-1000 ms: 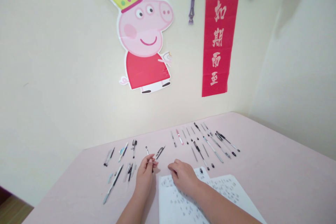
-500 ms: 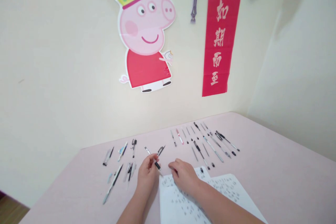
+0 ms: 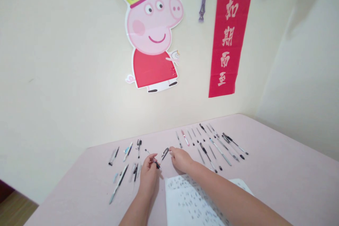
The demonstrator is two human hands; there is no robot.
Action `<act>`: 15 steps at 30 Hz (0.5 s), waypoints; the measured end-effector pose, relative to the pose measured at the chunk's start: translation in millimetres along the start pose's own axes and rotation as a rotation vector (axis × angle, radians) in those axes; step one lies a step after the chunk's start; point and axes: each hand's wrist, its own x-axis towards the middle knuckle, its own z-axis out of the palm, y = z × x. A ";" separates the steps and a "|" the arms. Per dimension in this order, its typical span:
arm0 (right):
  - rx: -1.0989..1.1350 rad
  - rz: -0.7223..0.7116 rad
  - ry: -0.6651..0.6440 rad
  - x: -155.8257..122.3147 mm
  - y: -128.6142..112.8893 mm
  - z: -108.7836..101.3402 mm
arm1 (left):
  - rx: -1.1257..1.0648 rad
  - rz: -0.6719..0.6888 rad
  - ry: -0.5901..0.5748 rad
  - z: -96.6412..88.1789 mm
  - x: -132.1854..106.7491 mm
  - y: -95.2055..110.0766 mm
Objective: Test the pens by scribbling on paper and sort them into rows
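My left hand [image 3: 148, 174] is closed around a thin black pen [image 3: 153, 159], which sticks out up and to the left over the pink table [image 3: 278, 183]. My right hand [image 3: 180, 159] reaches forward with fingers curled at a black pen cap [image 3: 165, 153] lying on the table, touching or pinching its near end. A white sheet with handwriting [image 3: 190, 204] lies under my right forearm.
Several pens and pen parts lie in a group at the left [image 3: 127, 162] and in a row at the right [image 3: 214, 144]. On the wall hang a pink cartoon pig cutout [image 3: 153, 35] and a red banner [image 3: 229, 35]. The table's left edge drops to a wooden floor.
My right hand left the paper and moved forward to the black pen cap. My left hand kept the pen and shifted slightly. The camera turned a little to the left.
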 end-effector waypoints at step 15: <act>-0.217 -0.131 -0.105 26.7 -3.3 -11.5 | -0.067 -0.041 0.022 2.0 1.2 1.8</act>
